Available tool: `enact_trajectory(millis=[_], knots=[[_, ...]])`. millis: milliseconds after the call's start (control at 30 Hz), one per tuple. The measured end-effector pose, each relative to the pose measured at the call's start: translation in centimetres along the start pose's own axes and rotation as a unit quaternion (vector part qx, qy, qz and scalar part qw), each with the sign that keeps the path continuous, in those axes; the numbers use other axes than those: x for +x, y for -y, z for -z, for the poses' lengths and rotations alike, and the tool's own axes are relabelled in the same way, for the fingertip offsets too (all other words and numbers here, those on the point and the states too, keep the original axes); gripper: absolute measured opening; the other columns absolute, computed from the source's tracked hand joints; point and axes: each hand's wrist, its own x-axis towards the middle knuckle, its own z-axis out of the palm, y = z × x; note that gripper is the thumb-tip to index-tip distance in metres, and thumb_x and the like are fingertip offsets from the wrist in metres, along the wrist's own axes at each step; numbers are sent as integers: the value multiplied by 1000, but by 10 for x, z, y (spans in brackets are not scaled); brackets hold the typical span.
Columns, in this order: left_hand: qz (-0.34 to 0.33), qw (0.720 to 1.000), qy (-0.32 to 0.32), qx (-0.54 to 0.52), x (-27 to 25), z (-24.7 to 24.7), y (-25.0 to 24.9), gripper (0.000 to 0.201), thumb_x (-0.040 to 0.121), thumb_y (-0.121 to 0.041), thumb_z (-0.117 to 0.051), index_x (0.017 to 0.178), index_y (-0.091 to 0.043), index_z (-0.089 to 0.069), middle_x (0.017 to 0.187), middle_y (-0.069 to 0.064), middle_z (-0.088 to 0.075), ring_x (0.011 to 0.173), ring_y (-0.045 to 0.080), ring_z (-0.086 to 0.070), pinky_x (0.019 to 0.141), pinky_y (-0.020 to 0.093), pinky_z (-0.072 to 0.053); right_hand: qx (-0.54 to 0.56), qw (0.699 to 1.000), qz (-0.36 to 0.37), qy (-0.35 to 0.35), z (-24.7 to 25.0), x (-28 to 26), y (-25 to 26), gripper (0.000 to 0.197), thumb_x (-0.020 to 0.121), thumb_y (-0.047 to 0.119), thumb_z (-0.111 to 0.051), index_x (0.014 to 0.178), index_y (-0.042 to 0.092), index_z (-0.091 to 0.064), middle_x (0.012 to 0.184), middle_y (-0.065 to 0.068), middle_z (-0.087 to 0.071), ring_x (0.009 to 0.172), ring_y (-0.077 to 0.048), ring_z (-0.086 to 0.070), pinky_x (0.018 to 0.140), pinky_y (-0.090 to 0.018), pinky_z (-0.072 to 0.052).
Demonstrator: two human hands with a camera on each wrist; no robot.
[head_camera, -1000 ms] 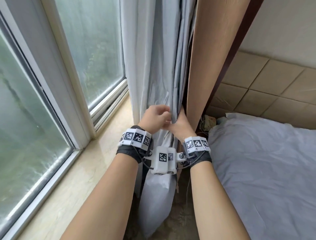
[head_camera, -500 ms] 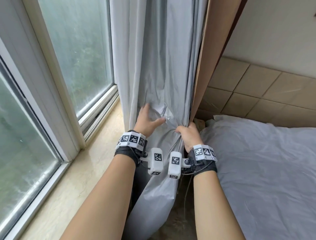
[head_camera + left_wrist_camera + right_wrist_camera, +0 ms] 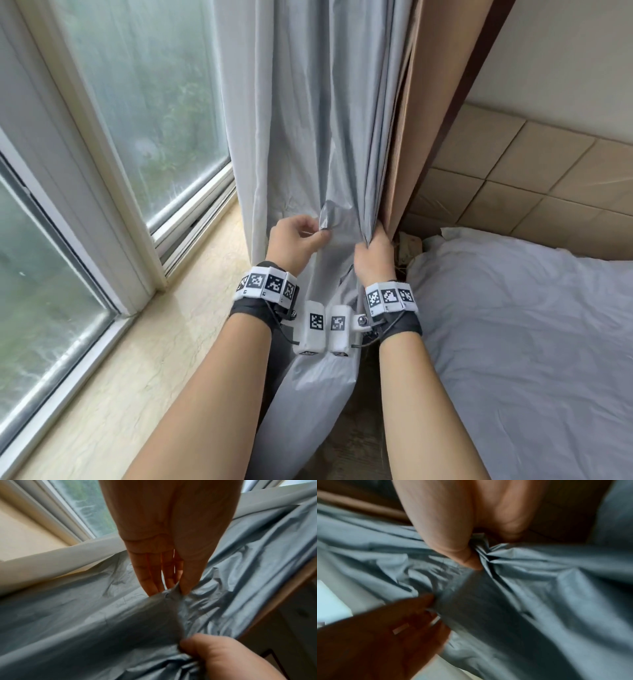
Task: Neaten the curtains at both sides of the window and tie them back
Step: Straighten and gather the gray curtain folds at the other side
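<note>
While the curtain (image 3: 308, 120) hangs between the window (image 3: 144, 102) and the bed (image 3: 531, 342), a fold near its middle is pinched by the left hand (image 3: 296, 240) with thumb and fingertips, and its bunched right edge is gripped in the curled fingers of the right hand (image 3: 373, 257).

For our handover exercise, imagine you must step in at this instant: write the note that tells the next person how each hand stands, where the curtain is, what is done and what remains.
Left hand: pinches a small fold of the grey fabric curtain between thumb and fingers.
Right hand: grips the gathered pleats at the curtain's right edge, beside the tan wooden panel.
Curtain hangs at the window's right side, its lower part bunched between the forearms.
Done: part of it gathered.
Left: finish gathering this side and tie it back. No tie-back is visible. The other side is out of view.
</note>
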Motion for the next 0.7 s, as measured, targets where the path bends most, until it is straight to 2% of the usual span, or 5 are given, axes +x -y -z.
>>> enact_trajectory(millis=[233, 433, 533, 600, 700], knots=[[11, 995, 96, 1, -5, 1, -23, 20, 90, -12, -59, 83, -7, -76, 86, 17, -74, 80, 17, -68, 87, 44, -59, 57, 969, 49, 235, -14, 7, -9, 86, 74, 5, -73, 145, 25, -29, 131, -1, -60, 124, -17, -60, 107, -40, -49], [40, 992, 116, 1, -6, 7, -32, 24, 95, -9, -53, 102, -16, -75, 97, 1, -76, 102, 16, -70, 88, 32, -57, 65, 990, -5, 124, -13, 17, -1, 34, 88, 13, -70, 122, 14, -65, 108, -2, -71, 105, -21, -68, 89, -31, -53], [65, 997, 0, -36, 1, 9, -21, 24, 91, -1, -52, 94, -12, -73, 101, 13, -75, 91, 21, -70, 77, 33, -55, 68, 989, -17, 127, -1, 23, -2, 25, 91, 1, -59, 111, 13, -68, 103, -6, -68, 104, -27, -64, 92, -33, -50], [80, 996, -39, -20, 9, 9, -10, 24, 90, -1, -57, 109, -10, -68, 111, 15, -71, 93, 23, -67, 74, 33, -56, 88, 984, -52, 147, 4, 27, -5, 27, 82, -7, -56, 91, 16, -67, 99, -10, -67, 105, -35, -64, 97, -43, -50], [69, 997, 24, 22, 20, 7, 3, 61, 88, -19, -71, 143, -14, -45, 135, 8, -57, 116, 24, -60, 92, 38, -55, 133, 970, -93, 183, 11, 30, -8, 41, 58, -1, -55, 95, 9, -70, 104, -23, -71, 105, -44, -65, 99, -59, -50]])
